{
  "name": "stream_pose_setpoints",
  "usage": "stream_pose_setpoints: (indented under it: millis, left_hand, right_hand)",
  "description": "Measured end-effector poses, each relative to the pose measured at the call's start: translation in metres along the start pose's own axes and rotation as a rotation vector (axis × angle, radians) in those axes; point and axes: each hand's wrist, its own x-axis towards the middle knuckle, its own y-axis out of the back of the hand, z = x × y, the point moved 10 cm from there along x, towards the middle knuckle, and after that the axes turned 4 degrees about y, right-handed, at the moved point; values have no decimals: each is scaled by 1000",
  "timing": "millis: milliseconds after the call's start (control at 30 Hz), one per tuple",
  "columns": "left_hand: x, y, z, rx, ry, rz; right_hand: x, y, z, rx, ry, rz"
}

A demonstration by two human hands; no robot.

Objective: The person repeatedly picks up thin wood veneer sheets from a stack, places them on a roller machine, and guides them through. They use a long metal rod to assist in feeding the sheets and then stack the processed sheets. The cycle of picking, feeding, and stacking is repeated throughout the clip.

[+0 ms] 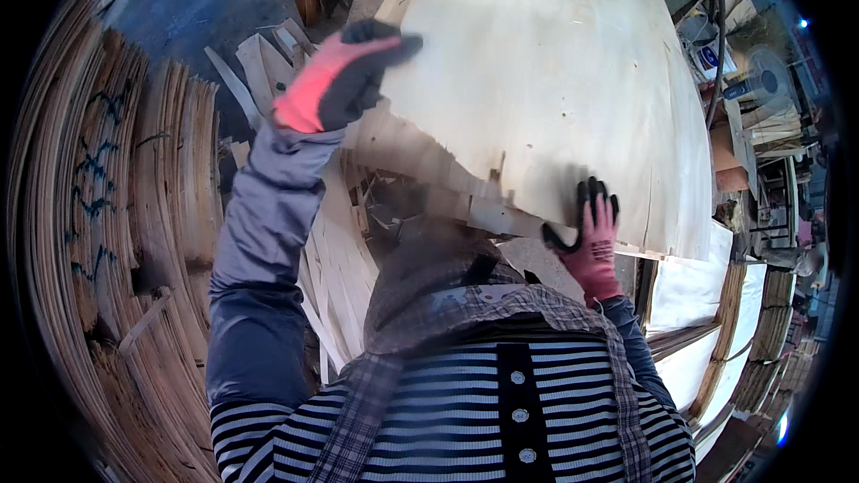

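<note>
A large pale wood veneer sheet spreads out before me, its near left edge torn and jagged. My left hand, in a pink and black work glove, is raised at the sheet's left edge. Its fingers are bent and pressed together, slightly blurred; whether they pinch the veneer is hidden. Near the sheet's front edge, my right hand wears a matching glove. Its fingers are spread, thumb out to the left, and the fingertips rest on or just over the veneer.
Tall stacks of veneer stand along my left. Loose wood strips lie between that stack and me. More stacked sheets are on the right, with a fan and a cardboard box farther back.
</note>
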Motion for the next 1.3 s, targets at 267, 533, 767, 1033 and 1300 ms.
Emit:
stream_pose_setpoints:
  millis: [267,533,767,1033,1300]
  left_hand:
    - [5,65,-88,530,-382,524]
    - [35,14,-204,576,80,521]
    - [37,32,-198,442,103,530]
    - [38,49,-191,586,16,554]
    - [49,17,-179,-265,346,117]
  right_hand:
    - [33,136,48,-70,21,312]
    - [200,56,160,-201,218,218]
    - [304,-68,255,-111,-131,73]
    - [213,-23,78,250,221,16]
    - [26,-24,30,218,-43,-215]
